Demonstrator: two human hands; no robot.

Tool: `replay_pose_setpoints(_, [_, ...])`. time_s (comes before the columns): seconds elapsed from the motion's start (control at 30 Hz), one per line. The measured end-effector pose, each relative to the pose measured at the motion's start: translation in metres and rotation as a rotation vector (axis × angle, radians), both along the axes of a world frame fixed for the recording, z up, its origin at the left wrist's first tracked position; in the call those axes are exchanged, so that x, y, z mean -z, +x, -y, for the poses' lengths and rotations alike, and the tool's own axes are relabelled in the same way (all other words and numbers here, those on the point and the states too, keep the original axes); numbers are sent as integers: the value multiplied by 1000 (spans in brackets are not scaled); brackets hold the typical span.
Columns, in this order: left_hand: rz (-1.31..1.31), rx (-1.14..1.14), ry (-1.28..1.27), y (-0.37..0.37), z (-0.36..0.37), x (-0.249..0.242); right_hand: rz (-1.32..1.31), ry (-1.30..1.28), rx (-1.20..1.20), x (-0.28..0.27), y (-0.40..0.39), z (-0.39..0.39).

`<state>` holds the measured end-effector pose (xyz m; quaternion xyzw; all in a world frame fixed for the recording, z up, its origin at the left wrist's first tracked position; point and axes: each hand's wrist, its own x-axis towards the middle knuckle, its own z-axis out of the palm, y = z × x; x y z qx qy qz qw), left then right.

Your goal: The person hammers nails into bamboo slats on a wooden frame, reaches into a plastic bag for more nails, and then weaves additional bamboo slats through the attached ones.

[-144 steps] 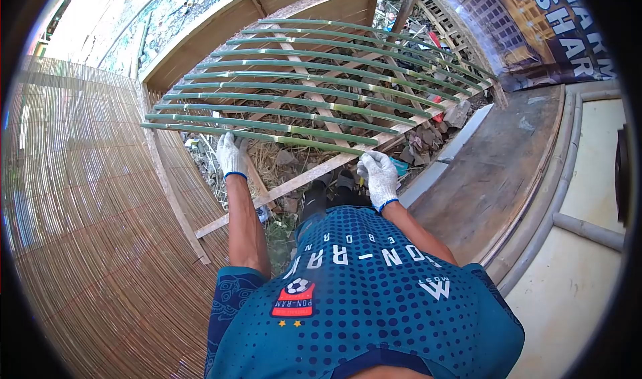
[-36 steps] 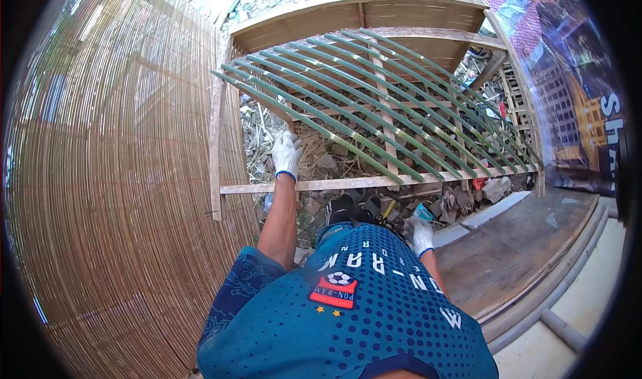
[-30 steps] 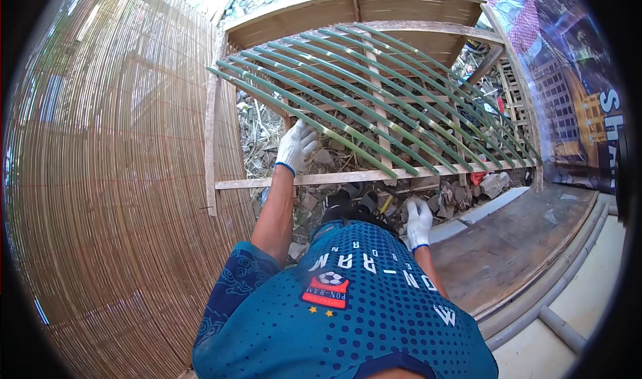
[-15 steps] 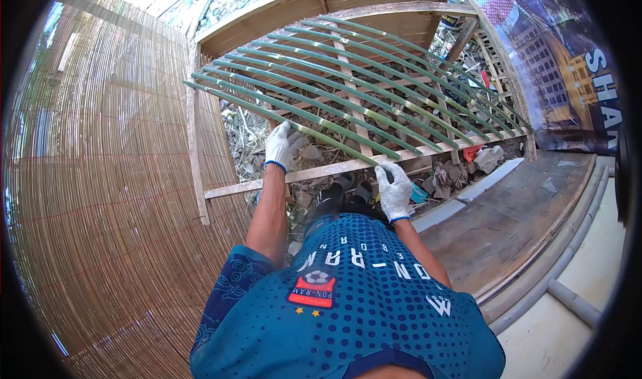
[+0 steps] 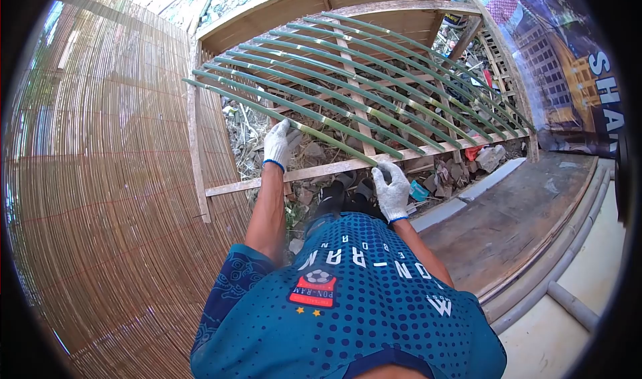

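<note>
Several green bamboo strips lie slantwise, side by side, across a wooden frame. My left hand, in a white glove, is closed around the middle of the nearest strip. At that strip's near end, over the frame's front rail, is my gloved right hand, with its fingertips pinched at the strip's tip. The undersides of both hands' grips are partly hidden.
A woven reed panel stands along the left. Rubble lies below the frame. At the right are a brown board, a curved pole and a printed banner.
The hands stay on the same strip, nearly unmoved. Some strips behind it sit slightly farther right at their near ends.
</note>
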<state>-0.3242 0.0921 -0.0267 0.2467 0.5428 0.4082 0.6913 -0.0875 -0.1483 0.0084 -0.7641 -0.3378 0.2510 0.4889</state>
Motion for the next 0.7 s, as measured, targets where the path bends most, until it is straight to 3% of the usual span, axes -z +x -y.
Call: replay_pose_setpoints(0.7, [-6, 37, -37, 0, -4, 1, -14, 7, 76, 5, -7, -2])
